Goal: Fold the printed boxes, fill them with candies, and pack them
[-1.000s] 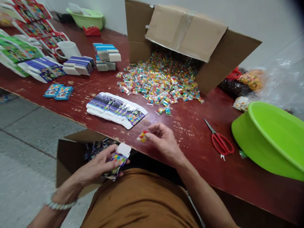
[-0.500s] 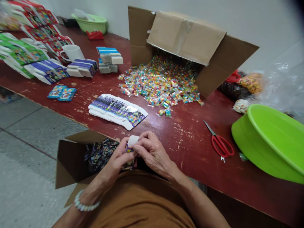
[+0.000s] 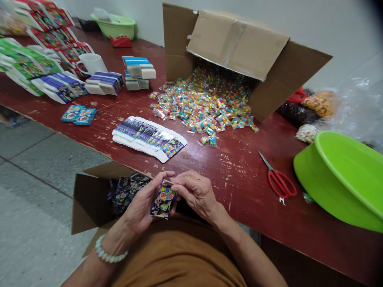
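A small purple printed candy box is held upright between both hands in front of my body. My left hand wraps its side, thumb along the near edge. My right hand pinches the box's top end, where a bit of white flap shows between the fingers. Just beyond, a fanned row of flattened purple boxes lies on the red table. Below the table edge, an open carton contains many dark printed packets.
Wrapped colourful candies spill from a tipped cardboard box. Red-handled scissors and a green basin are to the right. Blue boxes, a white mug and stacked flat cartons are to the left.
The white top flap that stood up has folded down under my right fingers. The box has turned so its printed front shows, and my left hand has shifted to its side.
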The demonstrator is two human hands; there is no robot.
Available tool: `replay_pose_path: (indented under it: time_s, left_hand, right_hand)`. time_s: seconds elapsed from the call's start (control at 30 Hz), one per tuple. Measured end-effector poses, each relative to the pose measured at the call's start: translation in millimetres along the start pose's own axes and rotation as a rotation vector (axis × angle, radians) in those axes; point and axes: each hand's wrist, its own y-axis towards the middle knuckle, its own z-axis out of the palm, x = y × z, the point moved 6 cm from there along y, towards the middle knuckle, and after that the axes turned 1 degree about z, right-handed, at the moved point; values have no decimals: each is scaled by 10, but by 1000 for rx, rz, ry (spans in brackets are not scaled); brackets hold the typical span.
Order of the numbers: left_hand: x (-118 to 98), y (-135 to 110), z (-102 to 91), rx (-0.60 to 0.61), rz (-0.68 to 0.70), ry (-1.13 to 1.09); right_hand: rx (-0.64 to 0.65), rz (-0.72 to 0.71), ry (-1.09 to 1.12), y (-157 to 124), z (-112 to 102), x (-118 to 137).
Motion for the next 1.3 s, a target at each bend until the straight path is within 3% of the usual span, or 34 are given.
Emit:
replay_pose_path:
  time_s: [0.07, 0.23, 0.3, 0.37, 0.53, 0.6, 0.7, 0.8, 0.83, 0.9, 0.97, 1.03, 1.13, 1.2, 1.3]
  left_hand:
    - [-13, -14, 17, -2, -33, -65]
    - [3, -15, 16, 12, 37, -25]
    - [20, -15, 9, 33, 52, -18]
    - [18, -10, -7, 37, 56, -33]
    - [11, 50, -52, -32, 31, -97]
    - [33, 77, -49, -33, 29, -98]
    - [6, 71, -134, -69, 78, -24]
    - [-232, -22, -458, -194, 243, 149]
    - [-350, -74, -633, -280, 308, 208]
    - [-587, -222, -1068, -575, 395, 289]
    - [-839, -402, -1392, -833, 541, 446]
    - [-971, -490, -1541, -919, 606, 559]
    - [-951, -457, -1527, -844, 623, 565]
    - [-887, -409, -1418, -821, 687, 547]
    - [-817, -297, -1120, -731, 813, 646]
  right_hand:
    - [50, 17, -54, 2, 23, 42]
    - [22, 452, 206, 34, 73, -173]
    - [27, 516, 280, 46, 101, -209]
    - [25, 429, 246, 78, 80, -160]
    - [172, -41, -57, 56, 112, 116]
    - [200, -79, -119, 27, 160, 104]
    - [206, -19, -58, 78, 199, -32]
    - [93, 90, -156, 320, 56, -260]
    - [26, 130, -253, 435, -37, -341]
    - [-83, 195, -460, 675, -213, -477]
    - [-113, 253, -641, 882, -304, -585]
    - [-87, 328, -788, 1008, -307, -678]
    - [-60, 405, -893, 1053, -238, -763]
    - [-126, 415, -859, 1040, -234, -786]
    - [-333, 442, -547, 999, -357, -825]
